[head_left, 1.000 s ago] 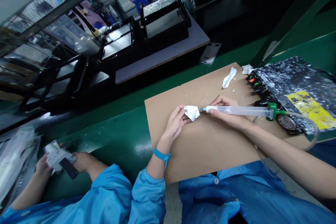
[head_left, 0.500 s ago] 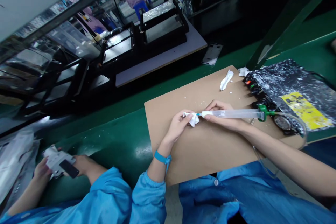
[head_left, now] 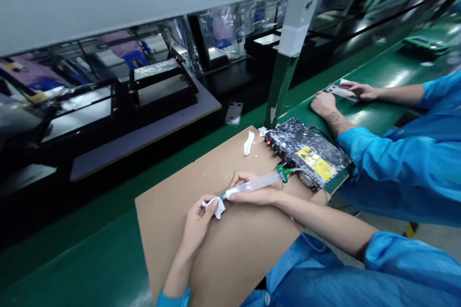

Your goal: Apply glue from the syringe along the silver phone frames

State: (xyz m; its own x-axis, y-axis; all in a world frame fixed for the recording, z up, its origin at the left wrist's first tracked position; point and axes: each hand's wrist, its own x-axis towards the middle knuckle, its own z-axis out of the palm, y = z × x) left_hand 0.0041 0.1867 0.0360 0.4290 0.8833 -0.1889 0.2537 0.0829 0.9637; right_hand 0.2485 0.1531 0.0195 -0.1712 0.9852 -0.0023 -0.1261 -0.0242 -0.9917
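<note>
My left hand (head_left: pixel 197 216) pinches a small crumpled white tissue (head_left: pixel 217 207) over a brown cardboard sheet (head_left: pixel 230 254). My right hand (head_left: pixel 252 191) grips a clear syringe (head_left: pixel 256 183) with a blue tip and a green end cap (head_left: pixel 282 172). The blue tip touches the tissue. A thin clear tube runs from the syringe's green end toward a paint-spattered black control box (head_left: pixel 309 151).
A second crumpled tissue (head_left: pixel 248 143) lies on the cardboard's far side. To the right, a co-worker in a blue sleeve (head_left: pixel 389 153) has both hands on a flat part (head_left: pixel 340 91) on the green belt. Black frames (head_left: pixel 162 87) stand beyond the belt, beside a green-and-white post (head_left: pixel 284 72).
The view has swung right and up: the co-worker at my left is out of sight and another at my right has appeared. My hands still hold tissue and syringe tip together.
</note>
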